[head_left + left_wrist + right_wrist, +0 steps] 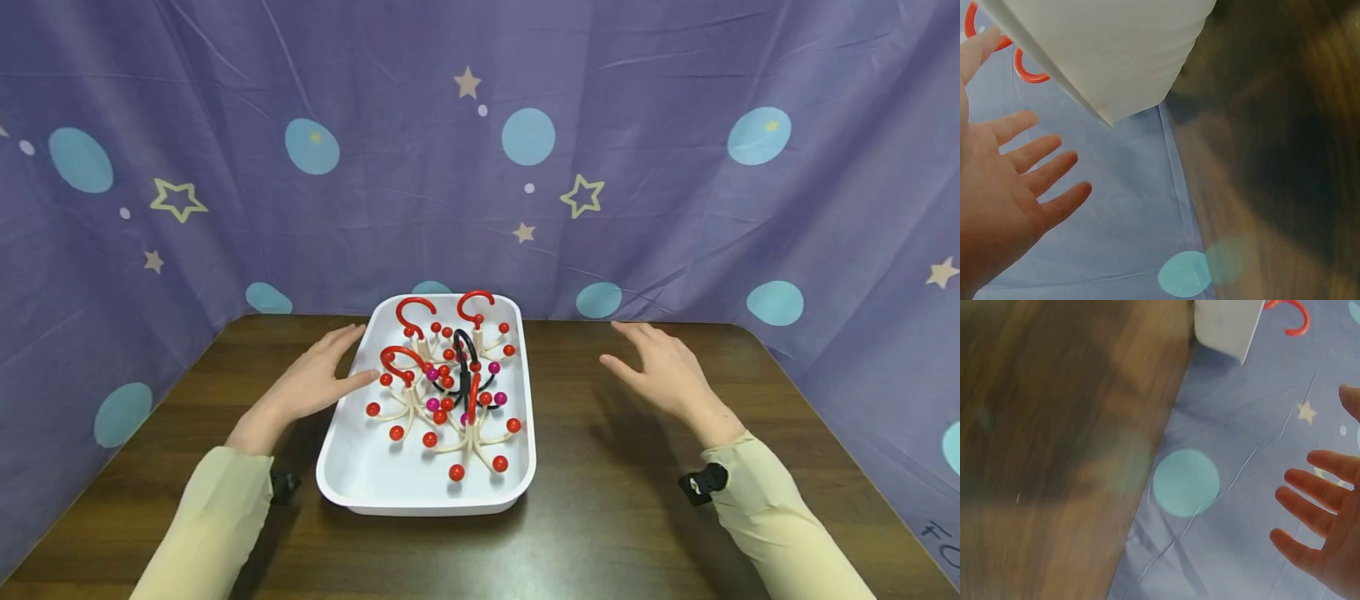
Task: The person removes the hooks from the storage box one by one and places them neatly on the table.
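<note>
A white plastic tray point(360, 467) holds several hook-handled, scalp-massager-like pieces with splayed, ball-tipped prongs. Most have red hooks, cream prongs and red balls, like the front one point(470, 433); a black one point(465, 379) with magenta balls stands among them. My left hand point(311, 379) hovers beside the tray's left side, fingers spread, its thumb overlapping the rim in the head view. Over the table to the tray's right is my right hand point(667, 371), fingers straight and holding nothing. Both wrist views show spread, bare fingers.
The dark wooden table point(600, 517) reaches back to a purple curtain point(645, 250) printed with stars and blue dots. A black strap device point(703, 483) sits on the right wrist, another point(285, 486) on the left.
</note>
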### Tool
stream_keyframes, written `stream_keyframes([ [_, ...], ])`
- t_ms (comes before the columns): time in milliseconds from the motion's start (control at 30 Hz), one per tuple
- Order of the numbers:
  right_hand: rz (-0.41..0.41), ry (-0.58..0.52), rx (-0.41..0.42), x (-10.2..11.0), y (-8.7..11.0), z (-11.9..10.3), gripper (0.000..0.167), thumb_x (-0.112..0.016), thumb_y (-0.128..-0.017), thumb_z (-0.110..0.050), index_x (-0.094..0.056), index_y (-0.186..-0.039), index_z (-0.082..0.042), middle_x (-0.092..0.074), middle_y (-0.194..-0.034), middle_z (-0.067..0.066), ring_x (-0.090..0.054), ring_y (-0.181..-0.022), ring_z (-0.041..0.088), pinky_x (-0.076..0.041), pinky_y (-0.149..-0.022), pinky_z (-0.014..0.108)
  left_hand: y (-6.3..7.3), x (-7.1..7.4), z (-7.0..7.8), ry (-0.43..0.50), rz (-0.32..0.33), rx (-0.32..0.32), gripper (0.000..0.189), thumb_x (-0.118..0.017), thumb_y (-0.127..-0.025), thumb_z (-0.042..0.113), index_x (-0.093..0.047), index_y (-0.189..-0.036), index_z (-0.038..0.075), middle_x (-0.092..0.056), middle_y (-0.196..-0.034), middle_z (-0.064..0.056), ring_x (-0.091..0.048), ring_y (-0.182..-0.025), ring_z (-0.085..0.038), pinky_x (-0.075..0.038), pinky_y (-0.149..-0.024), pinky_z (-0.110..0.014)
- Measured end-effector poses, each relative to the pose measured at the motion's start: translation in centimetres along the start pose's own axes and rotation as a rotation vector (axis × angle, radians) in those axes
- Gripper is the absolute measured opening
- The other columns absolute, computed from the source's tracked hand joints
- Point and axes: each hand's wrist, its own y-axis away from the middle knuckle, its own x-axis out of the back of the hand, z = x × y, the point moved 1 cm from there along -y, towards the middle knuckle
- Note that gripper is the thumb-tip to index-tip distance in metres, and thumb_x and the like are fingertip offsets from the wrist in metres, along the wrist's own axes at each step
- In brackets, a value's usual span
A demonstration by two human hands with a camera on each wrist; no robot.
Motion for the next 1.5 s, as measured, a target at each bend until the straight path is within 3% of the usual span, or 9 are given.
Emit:
stream_keyframes([
  [200, 0.001, -0.056, -0.007, -0.5, -0.3, -2.0, 0.054, -0.049, -0.088, -0.049, -0.051, -0.127, -0.012, -0.055, -0.126, 0.010, -0.049, -0.116, 0.030, -0.037, -0.090, 0.051, 0.4, -0.1, -0.2, 0.069, 0.035, 0.027, 0.075, -0.054, -0.085, 0.051, -0.033, -0.139, 0.004, -0.038, -0.138, -0.020, -0.037, -0.124, -0.038, -0.030, -0.099, -0.055],
  [533, 0.059, -0.168, 0.070, -1.6, -0.5, -5.6, 0.043, -0.055, -0.086, -0.044, -0.059, -0.118, -0.016, -0.063, -0.106, -0.001, -0.058, -0.101, 0.020, -0.045, -0.082, 0.041, 1.2, -1.4, -0.8, 0.206, 0.097, 0.079, 0.059, -0.061, -0.086, 0.030, -0.041, -0.132, -0.002, -0.048, -0.128, -0.023, -0.057, -0.102, -0.036, -0.048, -0.081, -0.045],
  [933, 0.030, -0.350, 0.167, -2.4, -0.9, -10.1, 0.037, -0.062, -0.084, -0.037, -0.061, -0.113, -0.014, -0.063, -0.103, -0.002, -0.059, -0.096, 0.013, -0.046, -0.083, 0.034, 1.8, -3.1, -0.9, 0.389, 0.056, 0.212, 0.061, -0.060, -0.087, 0.020, -0.033, -0.136, -0.003, -0.046, -0.127, -0.025, -0.057, -0.099, -0.033, -0.052, -0.071, -0.035],
  [1133, -0.012, -0.353, 0.189, -2.9, -1.0, -12.6, 0.042, -0.067, -0.079, -0.041, -0.062, -0.111, -0.014, -0.063, -0.098, -0.004, -0.058, -0.089, 0.010, -0.047, -0.074, 0.029, 2.0, -3.7, -1.4, 0.417, 0.069, 0.205, 0.058, -0.058, -0.087, 0.014, -0.033, -0.136, -0.004, -0.048, -0.122, -0.026, -0.056, -0.100, -0.035, -0.051, -0.073, -0.036],
  [1500, -0.037, -0.376, 0.132, -4.4, -1.1, -15.4, 0.055, -0.071, -0.070, -0.050, -0.062, -0.112, -0.016, -0.065, -0.099, -0.003, -0.062, -0.084, 0.014, -0.047, -0.073, 0.029, 2.1, -4.1, -1.9, 0.465, 0.073, 0.200, 0.056, -0.056, -0.087, 0.011, -0.033, -0.137, -0.002, -0.049, -0.121, -0.026, -0.055, -0.102, -0.037, -0.051, -0.075, -0.038],
])
